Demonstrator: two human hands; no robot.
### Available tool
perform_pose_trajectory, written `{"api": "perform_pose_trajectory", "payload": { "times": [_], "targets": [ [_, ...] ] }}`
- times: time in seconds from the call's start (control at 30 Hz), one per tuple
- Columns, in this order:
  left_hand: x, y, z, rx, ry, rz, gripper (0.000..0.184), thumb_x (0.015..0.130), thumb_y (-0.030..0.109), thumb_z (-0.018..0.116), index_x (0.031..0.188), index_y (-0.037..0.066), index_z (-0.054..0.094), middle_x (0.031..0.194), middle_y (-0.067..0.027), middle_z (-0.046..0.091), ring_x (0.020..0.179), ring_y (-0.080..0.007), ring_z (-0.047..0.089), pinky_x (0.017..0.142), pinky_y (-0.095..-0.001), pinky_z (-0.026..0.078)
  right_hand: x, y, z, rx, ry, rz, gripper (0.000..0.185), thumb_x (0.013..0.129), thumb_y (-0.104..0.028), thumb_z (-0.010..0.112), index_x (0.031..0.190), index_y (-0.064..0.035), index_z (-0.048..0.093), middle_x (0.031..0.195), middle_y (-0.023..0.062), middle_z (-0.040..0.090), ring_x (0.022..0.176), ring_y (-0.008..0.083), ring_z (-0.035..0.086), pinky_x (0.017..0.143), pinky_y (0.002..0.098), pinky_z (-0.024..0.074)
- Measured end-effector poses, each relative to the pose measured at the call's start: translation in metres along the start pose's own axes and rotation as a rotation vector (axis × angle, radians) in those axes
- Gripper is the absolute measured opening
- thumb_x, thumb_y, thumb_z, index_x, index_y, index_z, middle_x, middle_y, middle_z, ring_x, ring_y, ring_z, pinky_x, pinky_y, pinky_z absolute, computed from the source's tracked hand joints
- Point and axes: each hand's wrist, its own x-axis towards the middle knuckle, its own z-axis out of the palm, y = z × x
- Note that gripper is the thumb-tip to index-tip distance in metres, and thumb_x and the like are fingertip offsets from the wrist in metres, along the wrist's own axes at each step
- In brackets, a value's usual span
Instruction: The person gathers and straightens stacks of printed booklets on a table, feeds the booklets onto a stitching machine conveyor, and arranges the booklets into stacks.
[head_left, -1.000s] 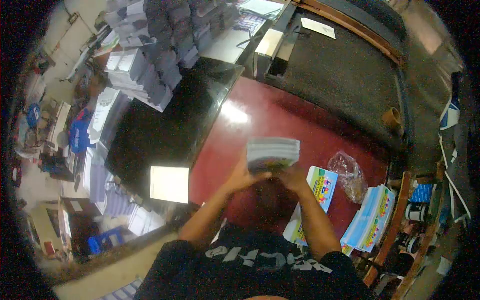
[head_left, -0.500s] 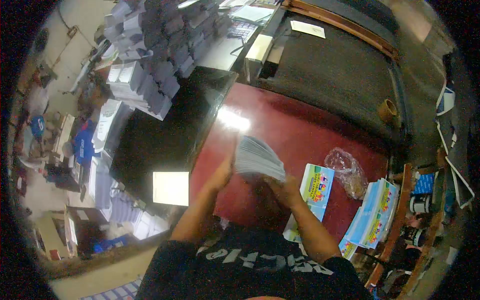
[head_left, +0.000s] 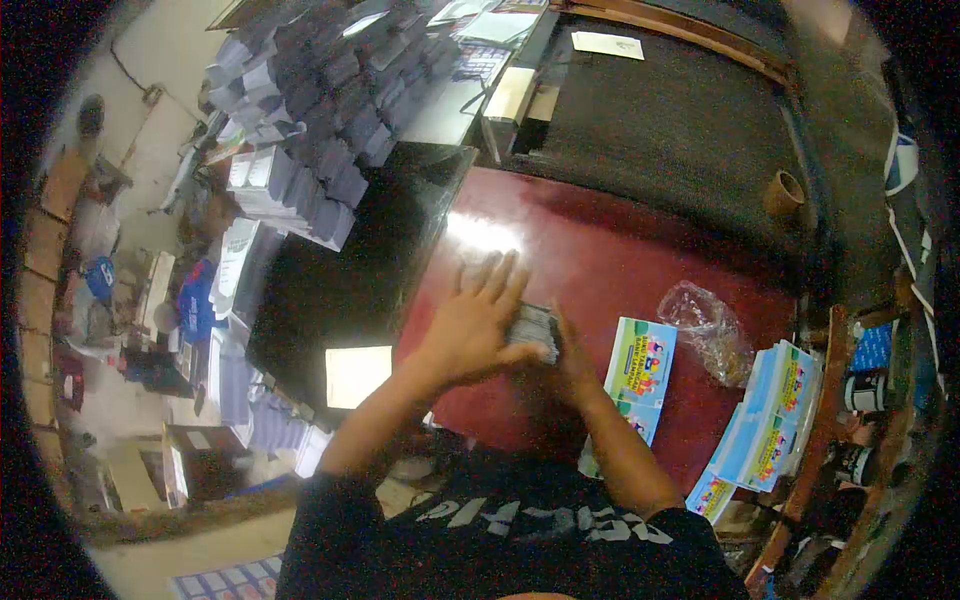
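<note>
A thick stack of paper sheets (head_left: 535, 330) is between my hands over the red tabletop (head_left: 600, 260), its layered edges facing up. My left hand (head_left: 470, 328) lies across the left side of the stack, fingers stretched out and spread, and covers much of it. On the other side, my right hand (head_left: 573, 355) grips the stack's right edge; some of its fingers are hidden. Just right of that hand lies a colourful printed sheet (head_left: 642, 365), yellow, green and blue.
A crumpled clear plastic bag (head_left: 705, 330) lies right of the printed sheet. Beyond it are overlapping colourful booklet covers (head_left: 765, 420). A cream sheet (head_left: 359, 377) is on the dark surface at left, below tall paper stacks (head_left: 290, 195). A tape roll (head_left: 785, 192) sits far right.
My left hand has moved from the stack's left edge up and over it, its fingers now spread. The fanned sheets now look more compact. The view has shifted slightly.
</note>
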Motion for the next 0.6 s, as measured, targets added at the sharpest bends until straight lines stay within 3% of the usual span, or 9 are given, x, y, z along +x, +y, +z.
{"api": "perform_pose_trajectory", "payload": {
  "times": [0.13, 0.23, 0.27, 0.3, 0.33, 0.4, 0.5, 0.57, 0.6],
  "targets": [
    [0.011, 0.000, -0.032, 0.035, 0.104, -0.026, 0.106, 0.074, 0.076, 0.046, 0.148, 0.005, 0.018, 0.153, -0.0234, 0.012, 0.143, -0.0370, 0.008, 0.112, -0.0572, 0.005, 0.002, -0.005, -0.008, -0.110, -0.037, 0.063, 0.095, 0.071, -0.019, 0.082, 0.144, -0.0082, 0.021, 0.121, 0.0200, 0.054, 0.104, 0.0344, 0.057, 0.093, 0.0439, 0.0466],
    [0.030, -0.007, -0.022, 0.160, 0.133, -0.046, 0.104, 0.077, 0.076, 0.044, 0.149, 0.006, 0.017, 0.154, -0.0224, 0.010, 0.144, -0.0360, 0.007, 0.112, -0.0582, 0.004, 0.005, -0.027, -0.007, -0.107, 0.041, -0.071, 0.086, 0.074, -0.027, 0.079, 0.140, -0.0062, 0.028, 0.114, 0.0184, 0.057, 0.101, 0.0315, 0.058, 0.091, 0.0417, 0.0472],
    [0.034, 0.001, -0.014, 0.067, -0.154, -0.070, 0.099, 0.080, 0.074, 0.040, 0.149, 0.008, 0.016, 0.155, -0.0205, 0.010, 0.144, -0.0348, 0.008, 0.111, -0.0595, 0.003, 0.009, -0.032, -0.010, -0.114, 0.057, -0.127, 0.083, 0.075, -0.030, 0.078, 0.138, -0.0056, 0.031, 0.112, 0.0179, 0.058, 0.100, 0.0305, 0.058, 0.091, 0.0410, 0.0474],
    [0.037, -0.002, -0.014, 0.073, -0.145, -0.071, 0.099, 0.080, 0.074, 0.040, 0.149, 0.008, 0.016, 0.155, -0.0205, 0.010, 0.144, -0.0348, 0.008, 0.111, -0.0595, 0.003, 0.013, -0.024, -0.007, -0.116, 0.079, -0.158, 0.082, 0.076, -0.032, 0.078, 0.138, -0.0053, 0.032, 0.110, 0.0176, 0.058, 0.099, 0.0300, 0.058, 0.090, 0.0407, 0.0475],
    [0.041, -0.009, -0.017, 0.083, -0.005, -0.037, 0.097, 0.081, 0.073, 0.039, 0.149, 0.009, 0.017, 0.155, -0.0188, 0.010, 0.144, -0.0342, 0.008, 0.111, -0.0596, 0.003, 0.017, -0.016, -0.005, -0.119, 0.100, -0.188, 0.080, 0.076, -0.033, 0.077, 0.137, -0.0049, 0.033, 0.109, 0.0173, 0.058, 0.099, 0.0295, 0.058, 0.090, 0.0403, 0.0476],
    [0.044, -0.006, -0.049, 0.003, 0.224, -0.051, 0.088, 0.085, 0.067, 0.038, 0.149, 0.010, 0.019, 0.156, -0.0145, 0.011, 0.144, -0.0334, 0.009, 0.111, -0.0593, 0.004, 0.003, 0.029, 0.017, 0.169, -0.117, 0.379, 0.079, 0.086, -0.020, 0.061, 0.147, -0.0033, 0.012, 0.142, 0.0249, 0.034, 0.129, 0.0371, 0.039, 0.109, 0.0421, 0.0322],
    [0.050, -0.005, -0.043, 0.138, 0.345, -0.073, 0.084, 0.086, 0.060, 0.046, 0.149, 0.011, 0.019, 0.154, -0.0182, 0.017, 0.143, -0.0330, 0.014, 0.112, -0.0582, 0.005, 0.006, 0.001, 0.001, 0.169, -0.069, 0.211, 0.074, 0.088, -0.022, 0.058, 0.147, -0.0056, 0.015, 0.141, 0.0234, 0.036, 0.127, 0.0355, 0.041, 0.108, 0.0414, 0.0327],
    [0.055, -0.008, -0.009, 0.014, -0.193, -0.171, 0.079, 0.088, 0.058, 0.045, 0.149, 0.013, 0.023, 0.153, -0.0176, 0.020, 0.143, -0.0328, 0.015, 0.112, -0.0578, 0.006, 0.008, 0.005, 0.002, 0.133, -0.063, 0.183, 0.075, 0.087, -0.020, 0.061, 0.147, -0.0070, 0.018, 0.140, 0.0220, 0.037, 0.125, 0.0346, 0.043, 0.108, 0.0410, 0.0330],
    [0.053, -0.010, -0.004, 0.066, 0.135, -0.203, 0.074, 0.088, 0.056, 0.046, 0.147, 0.014, 0.028, 0.152, -0.0168, 0.023, 0.142, -0.0328, 0.017, 0.112, -0.0574, 0.006, 0.012, 0.011, 0.003, 0.097, -0.069, 0.204, 0.077, 0.084, -0.018, 0.064, 0.147, -0.0077, 0.020, 0.140, 0.0210, 0.038, 0.124, 0.0342, 0.044, 0.108, 0.0408, 0.0332]
  ]
}}
